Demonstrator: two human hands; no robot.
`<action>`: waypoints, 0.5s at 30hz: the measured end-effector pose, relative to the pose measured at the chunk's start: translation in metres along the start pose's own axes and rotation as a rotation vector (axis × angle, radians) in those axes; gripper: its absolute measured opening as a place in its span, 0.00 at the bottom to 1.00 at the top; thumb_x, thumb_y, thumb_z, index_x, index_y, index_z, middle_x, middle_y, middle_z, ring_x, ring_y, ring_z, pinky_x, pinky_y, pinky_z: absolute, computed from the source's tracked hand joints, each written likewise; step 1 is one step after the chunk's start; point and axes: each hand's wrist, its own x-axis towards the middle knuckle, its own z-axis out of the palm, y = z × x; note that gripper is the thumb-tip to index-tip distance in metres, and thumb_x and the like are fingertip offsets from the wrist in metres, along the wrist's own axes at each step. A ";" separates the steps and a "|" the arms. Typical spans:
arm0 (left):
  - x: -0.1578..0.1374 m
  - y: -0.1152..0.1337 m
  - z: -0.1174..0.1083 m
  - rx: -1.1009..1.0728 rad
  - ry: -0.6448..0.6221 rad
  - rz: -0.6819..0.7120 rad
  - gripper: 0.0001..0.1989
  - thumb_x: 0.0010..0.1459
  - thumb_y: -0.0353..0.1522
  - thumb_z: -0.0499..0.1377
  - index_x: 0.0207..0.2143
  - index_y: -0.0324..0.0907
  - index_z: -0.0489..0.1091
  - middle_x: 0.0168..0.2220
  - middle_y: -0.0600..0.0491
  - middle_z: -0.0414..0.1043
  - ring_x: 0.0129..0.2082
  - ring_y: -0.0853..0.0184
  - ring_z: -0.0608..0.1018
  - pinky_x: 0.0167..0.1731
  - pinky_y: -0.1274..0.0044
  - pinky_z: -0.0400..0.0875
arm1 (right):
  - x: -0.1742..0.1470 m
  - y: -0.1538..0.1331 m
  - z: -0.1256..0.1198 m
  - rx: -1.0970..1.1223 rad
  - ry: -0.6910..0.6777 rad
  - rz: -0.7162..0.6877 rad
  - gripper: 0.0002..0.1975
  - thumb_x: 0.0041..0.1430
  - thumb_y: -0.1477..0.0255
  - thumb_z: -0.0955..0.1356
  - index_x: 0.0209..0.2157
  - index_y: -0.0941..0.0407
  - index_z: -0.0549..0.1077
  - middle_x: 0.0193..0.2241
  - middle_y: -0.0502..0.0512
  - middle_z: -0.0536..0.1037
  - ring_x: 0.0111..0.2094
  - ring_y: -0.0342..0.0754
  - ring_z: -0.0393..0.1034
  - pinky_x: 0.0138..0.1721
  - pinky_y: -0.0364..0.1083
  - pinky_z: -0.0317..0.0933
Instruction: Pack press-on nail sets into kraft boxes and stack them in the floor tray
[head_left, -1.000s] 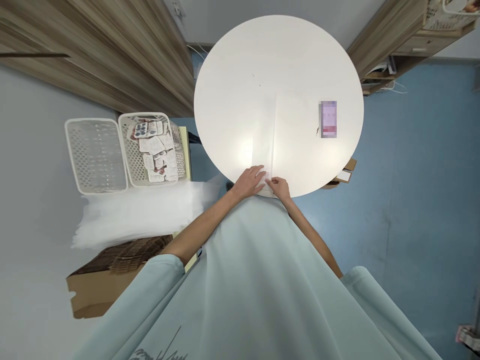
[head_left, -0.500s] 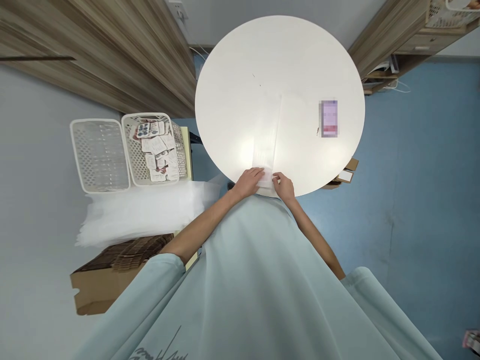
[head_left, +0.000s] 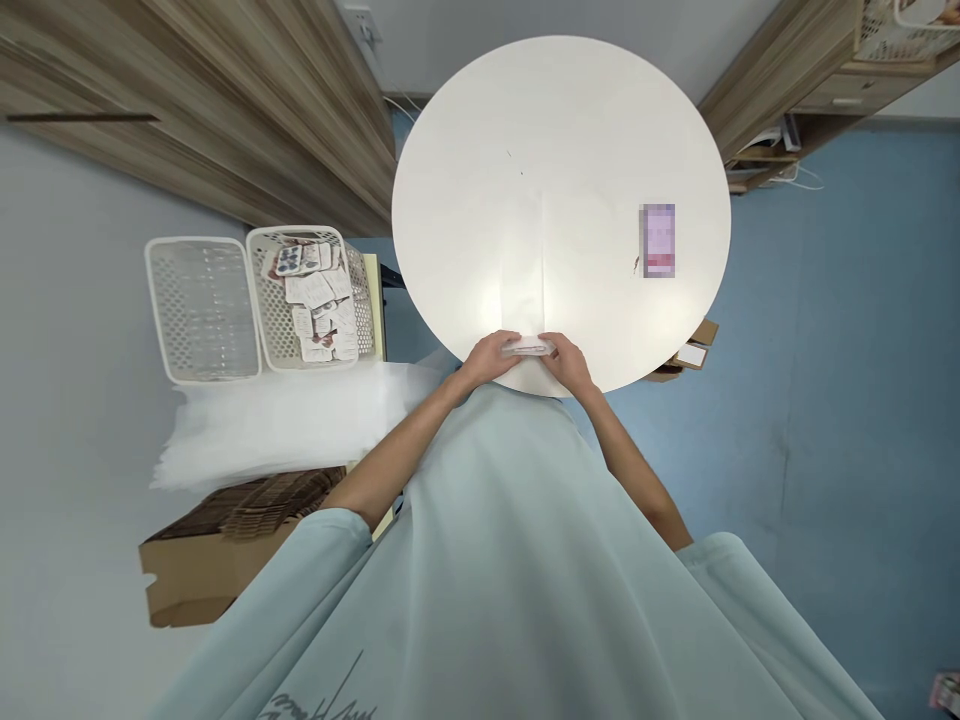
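Note:
A long strip of thin translucent white wrapping sheet [head_left: 523, 265] lies on the round white table [head_left: 450, 150], running away from me. Its near end is wrapped around a small flat bundle [head_left: 529, 346] near the table's front edge. My left hand [head_left: 491, 357] grips the bundle's left end, fingers closed on it. At the right end my right hand [head_left: 566, 362] pinches it in the same way. The bundle is tilted up between both hands, and what is inside the wrap cannot be made out.
A pixelated purple item [head_left: 658, 240] lies on the table's right side. To the left stand a white basket of printed cards [head_left: 300, 232], a basket of clear pieces [head_left: 202, 380], a stack of white sheets [head_left: 277, 415] and a cardboard box [head_left: 195, 580]. Wooden cabinets [head_left: 300, 100] flank the table.
The near end, flat on the table before, is now folded over and raised as a bundle. My hands have turned inward to hold its two ends, and the strip lies straighter.

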 end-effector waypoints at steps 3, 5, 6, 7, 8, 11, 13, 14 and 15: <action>0.003 -0.002 -0.003 -0.069 0.056 -0.081 0.25 0.59 0.40 0.70 0.57 0.46 0.74 0.59 0.48 0.78 0.59 0.53 0.80 0.60 0.64 0.75 | 0.009 -0.005 -0.003 0.008 0.018 0.033 0.17 0.73 0.61 0.66 0.57 0.52 0.76 0.55 0.57 0.81 0.36 0.51 0.76 0.45 0.51 0.72; 0.006 -0.002 -0.004 -0.097 0.103 -0.137 0.25 0.56 0.38 0.72 0.55 0.45 0.74 0.57 0.47 0.79 0.56 0.53 0.80 0.57 0.64 0.76 | 0.016 -0.009 -0.003 -0.030 0.037 0.068 0.16 0.74 0.60 0.65 0.54 0.53 0.76 0.52 0.58 0.81 0.35 0.50 0.75 0.44 0.51 0.71; 0.009 -0.001 -0.004 -0.114 0.129 -0.165 0.24 0.56 0.36 0.72 0.54 0.44 0.73 0.56 0.47 0.79 0.55 0.53 0.81 0.55 0.64 0.77 | 0.019 -0.011 -0.002 -0.054 0.048 0.087 0.16 0.74 0.60 0.65 0.53 0.53 0.77 0.51 0.58 0.81 0.35 0.50 0.75 0.43 0.50 0.70; 0.011 0.000 -0.004 -0.135 0.155 -0.191 0.22 0.57 0.35 0.71 0.52 0.44 0.73 0.56 0.47 0.80 0.53 0.54 0.82 0.54 0.65 0.77 | 0.022 -0.012 -0.001 -0.075 0.058 0.104 0.16 0.74 0.60 0.65 0.53 0.53 0.76 0.50 0.58 0.81 0.35 0.50 0.75 0.43 0.50 0.70; 0.014 0.001 -0.004 -0.157 0.181 -0.218 0.20 0.58 0.33 0.70 0.51 0.44 0.72 0.55 0.48 0.80 0.52 0.56 0.82 0.53 0.65 0.77 | 0.026 -0.013 0.000 -0.091 0.067 0.119 0.16 0.74 0.60 0.65 0.53 0.53 0.76 0.49 0.58 0.81 0.37 0.51 0.75 0.43 0.50 0.69; 0.023 0.002 -0.003 -0.219 0.256 -0.311 0.18 0.59 0.31 0.69 0.51 0.45 0.71 0.53 0.49 0.81 0.46 0.59 0.83 0.50 0.67 0.77 | 0.035 -0.015 0.002 -0.112 0.087 0.168 0.15 0.74 0.60 0.65 0.53 0.54 0.76 0.47 0.58 0.82 0.43 0.53 0.76 0.43 0.50 0.68; 0.029 0.002 -0.003 -0.231 0.293 -0.369 0.19 0.59 0.33 0.70 0.51 0.45 0.70 0.52 0.49 0.81 0.43 0.61 0.83 0.50 0.67 0.76 | 0.040 -0.016 0.003 -0.111 0.096 0.213 0.14 0.74 0.61 0.66 0.51 0.54 0.76 0.46 0.58 0.83 0.46 0.55 0.77 0.44 0.50 0.68; 0.031 0.003 -0.003 -0.226 0.307 -0.390 0.20 0.59 0.33 0.71 0.51 0.45 0.70 0.51 0.49 0.81 0.42 0.61 0.83 0.50 0.67 0.76 | 0.042 -0.017 0.003 -0.109 0.097 0.237 0.13 0.73 0.61 0.67 0.50 0.54 0.76 0.46 0.58 0.83 0.46 0.55 0.77 0.44 0.50 0.68; 0.033 0.003 -0.002 -0.215 0.319 -0.403 0.20 0.59 0.34 0.71 0.52 0.46 0.70 0.51 0.49 0.80 0.42 0.61 0.83 0.51 0.67 0.75 | 0.044 -0.018 0.003 -0.108 0.096 0.259 0.13 0.73 0.62 0.68 0.50 0.54 0.75 0.45 0.58 0.83 0.47 0.56 0.77 0.44 0.51 0.69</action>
